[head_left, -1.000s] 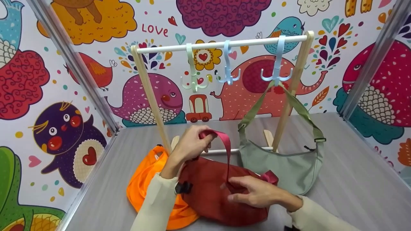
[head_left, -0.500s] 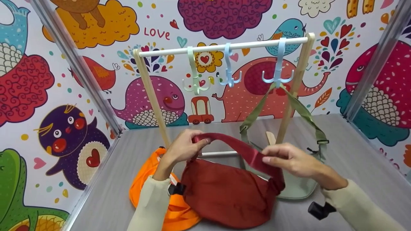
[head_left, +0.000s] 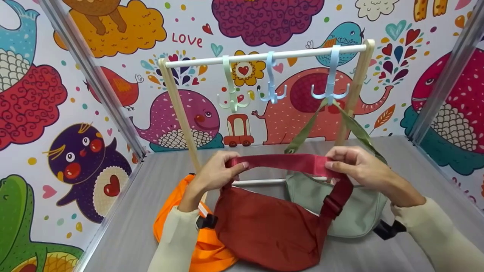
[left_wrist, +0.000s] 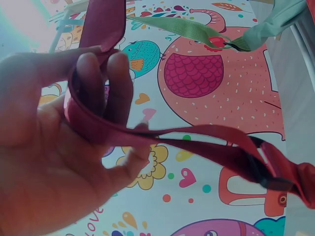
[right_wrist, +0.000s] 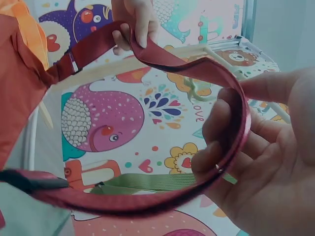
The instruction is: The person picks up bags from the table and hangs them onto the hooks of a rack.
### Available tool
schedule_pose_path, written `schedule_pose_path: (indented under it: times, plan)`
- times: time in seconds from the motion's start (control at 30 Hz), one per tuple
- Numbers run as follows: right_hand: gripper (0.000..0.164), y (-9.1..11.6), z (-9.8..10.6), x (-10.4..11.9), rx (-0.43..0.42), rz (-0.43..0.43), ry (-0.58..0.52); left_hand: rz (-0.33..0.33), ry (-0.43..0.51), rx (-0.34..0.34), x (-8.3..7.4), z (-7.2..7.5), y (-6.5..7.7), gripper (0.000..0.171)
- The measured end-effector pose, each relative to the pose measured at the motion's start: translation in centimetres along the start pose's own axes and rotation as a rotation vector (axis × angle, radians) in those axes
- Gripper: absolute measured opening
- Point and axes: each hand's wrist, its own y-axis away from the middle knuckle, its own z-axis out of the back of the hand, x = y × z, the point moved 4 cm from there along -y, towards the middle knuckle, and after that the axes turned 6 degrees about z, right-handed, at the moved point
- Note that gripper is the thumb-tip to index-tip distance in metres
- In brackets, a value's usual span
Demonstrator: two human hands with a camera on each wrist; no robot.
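Note:
In the head view, a dark red shoulder bag (head_left: 268, 226) hangs between my hands, its wide red strap (head_left: 281, 162) stretched level above it. My left hand (head_left: 215, 172) grips the strap's left end, thumb in front. The right hand (head_left: 357, 164) pinches the strap's other end between thumb and fingers. In the left wrist view the strap (left_wrist: 93, 128) loops round the curled fingers; the right wrist view shows the strap (right_wrist: 236, 113) bending over my right fingertips. Below the right hand, a black-edged buckle (head_left: 332, 206) sits on the strap's slanting part.
Behind stands a wooden rack with a white rail (head_left: 302, 54). From it hang a green hook (head_left: 230, 85), a blue hook (head_left: 271, 81) and another blue hook (head_left: 331, 79) carrying a grey-green bag (head_left: 355, 211). An orange bag (head_left: 170, 206) lies at the left on the grey surface (head_left: 124, 226).
My right hand has moved from low on the red bag up and to the right, now pinching the strap. The strap has been drawn out level; the left hand keeps its grip.

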Motion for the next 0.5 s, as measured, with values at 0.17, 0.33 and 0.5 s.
schedule_pose_path:
  times: [0.17,0.33,0.5]
  plan:
    - [0.012,-0.4,0.8,0.3,-0.129,-0.061,0.097,-0.020,0.021,-0.010,-0.6,0.1,0.1,0.018]
    - [0.017,-1.3,1.4,1.0,-0.251,-0.117,0.148,-0.024,0.081,-0.036,-1.3,0.2,0.0,0.019]
    - [0.022,-2.5,2.0,1.7,-0.336,-0.106,0.194,-0.044,0.143,-0.107,-2.2,0.3,-0.2,0.018]
